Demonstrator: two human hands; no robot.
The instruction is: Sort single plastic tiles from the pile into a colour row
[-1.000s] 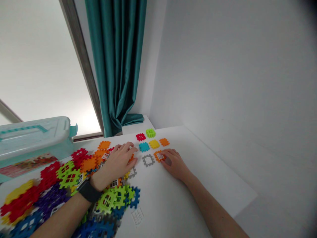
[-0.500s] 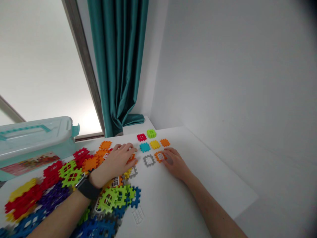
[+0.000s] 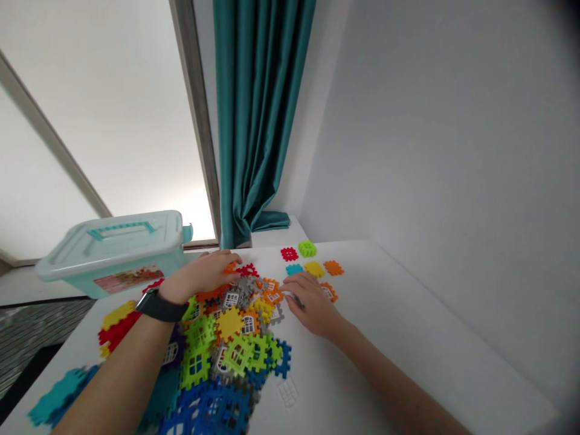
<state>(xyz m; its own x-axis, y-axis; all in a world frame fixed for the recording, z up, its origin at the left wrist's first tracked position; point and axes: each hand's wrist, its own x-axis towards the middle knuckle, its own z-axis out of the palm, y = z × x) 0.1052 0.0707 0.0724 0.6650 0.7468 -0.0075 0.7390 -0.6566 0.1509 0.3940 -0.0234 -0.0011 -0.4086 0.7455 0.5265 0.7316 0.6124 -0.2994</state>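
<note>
**Left hand** [image 3: 199,275] lies open and palm-down with fingers extended, fingertips on the far side of a heap of interlocking plastic blocks [image 3: 231,326]; a black watch [image 3: 156,305] circles the wrist. **Right hand** [image 3: 313,306] rests at the heap's right edge, fingers lightly curled over a pale block [image 3: 293,298]; whether that block is gripped cannot be told. The heap mixes orange, red, grey, yellow, lime and blue blocks, many with window panels, and lies on a white table [image 3: 408,326] between the hands and below the wrists. Beyond it, small red, lime, teal, yellow and orange tiles [image 3: 308,260] lie apart in two rows. An orange tile [image 3: 328,292] lies just right of the fingers. Yellow and red blocks [image 3: 116,326] lie left of the left forearm. A lidded plastic box [image 3: 109,257] with a teal handle stands at the far left, and a teal curtain [image 3: 258,121] hangs behind.
</note>
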